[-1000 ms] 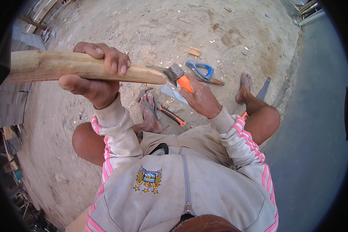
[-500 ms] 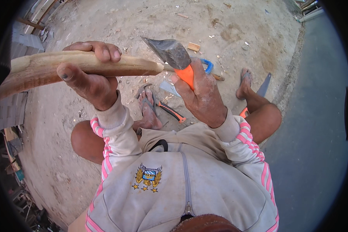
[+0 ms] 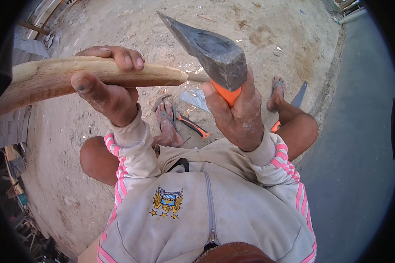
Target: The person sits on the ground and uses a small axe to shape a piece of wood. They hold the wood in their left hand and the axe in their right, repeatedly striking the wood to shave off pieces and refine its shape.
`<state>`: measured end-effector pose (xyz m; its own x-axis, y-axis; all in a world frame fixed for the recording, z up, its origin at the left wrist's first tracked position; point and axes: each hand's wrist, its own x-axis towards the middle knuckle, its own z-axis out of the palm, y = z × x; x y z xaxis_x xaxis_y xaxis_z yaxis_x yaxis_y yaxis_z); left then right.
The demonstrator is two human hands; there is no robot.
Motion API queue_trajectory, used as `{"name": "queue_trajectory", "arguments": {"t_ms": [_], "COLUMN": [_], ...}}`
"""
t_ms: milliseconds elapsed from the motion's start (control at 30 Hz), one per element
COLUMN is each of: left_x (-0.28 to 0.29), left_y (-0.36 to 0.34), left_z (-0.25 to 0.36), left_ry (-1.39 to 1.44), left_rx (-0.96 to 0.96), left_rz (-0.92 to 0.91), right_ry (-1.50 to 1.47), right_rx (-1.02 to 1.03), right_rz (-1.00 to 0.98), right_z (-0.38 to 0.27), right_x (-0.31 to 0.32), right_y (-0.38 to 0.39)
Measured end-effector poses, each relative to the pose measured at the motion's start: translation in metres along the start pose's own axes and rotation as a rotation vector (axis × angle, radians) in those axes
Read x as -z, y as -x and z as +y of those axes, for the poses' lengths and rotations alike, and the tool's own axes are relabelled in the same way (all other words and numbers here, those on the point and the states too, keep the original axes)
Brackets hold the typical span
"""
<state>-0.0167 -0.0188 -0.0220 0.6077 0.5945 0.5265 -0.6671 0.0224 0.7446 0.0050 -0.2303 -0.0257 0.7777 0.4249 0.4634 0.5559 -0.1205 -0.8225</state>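
A peeled, curved length of wood (image 3: 44, 81) comes in from the left and ends in a cut tip near the middle. My left hand (image 3: 112, 87) grips it close to that tip, thumb on the near side and fingers over the far side. In my right hand (image 3: 239, 114) is a hatchet (image 3: 213, 50), held by its orange handle just under the grey head. The blade points up and to the left, raised apart from the wood. Most of the hatchet's handle is hidden by my hand.
A claw hammer (image 3: 193, 126) with an orange-tipped handle lies by my left foot. The saw blade (image 3: 195, 98) between my feet is partly hidden; another saw (image 3: 299, 95) lies beyond my right leg. Grey blocks (image 3: 28, 50) are stacked at left. Wood chips dot the dirt ground (image 3: 57, 188).
My right hand has lifted the hatchet, whose head now looks larger and sits further right. My left hand and the wood have shifted slightly to the right.
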Motion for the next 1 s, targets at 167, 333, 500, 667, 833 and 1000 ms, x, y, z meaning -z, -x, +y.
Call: {"name": "queue_trajectory", "arguments": {"t_ms": [167,333,500,667,833,1000], "left_x": [-0.009,-0.005,-0.012,0.001,0.016,0.012], "left_y": [0.004,0.006,0.004,-0.004,-0.007,-0.010], "left_z": [0.001,-0.003,-0.003,0.003,-0.005,0.000], "left_ry": [-0.043,-0.080,-0.007,0.197,0.307,0.339], "left_rx": [0.034,0.045,0.052,-0.012,-0.038,-0.057], "left_rz": [0.006,0.036,-0.006,-0.254,-0.352,-0.375], "right_ry": [0.170,0.032,0.157,0.178,0.035,0.248], "right_rx": [-0.140,-0.164,-0.144,-0.243,-0.001,-0.072], "right_rz": [-0.171,-0.085,-0.139,-0.176,0.008,-0.213], "right_z": [0.046,0.010,0.041,0.064,-0.002,0.034], "right_x": [-0.007,0.006,0.002,-0.002,0.019,0.004], "right_y": [0.019,0.006,0.018,0.037,-0.002,0.011]}}
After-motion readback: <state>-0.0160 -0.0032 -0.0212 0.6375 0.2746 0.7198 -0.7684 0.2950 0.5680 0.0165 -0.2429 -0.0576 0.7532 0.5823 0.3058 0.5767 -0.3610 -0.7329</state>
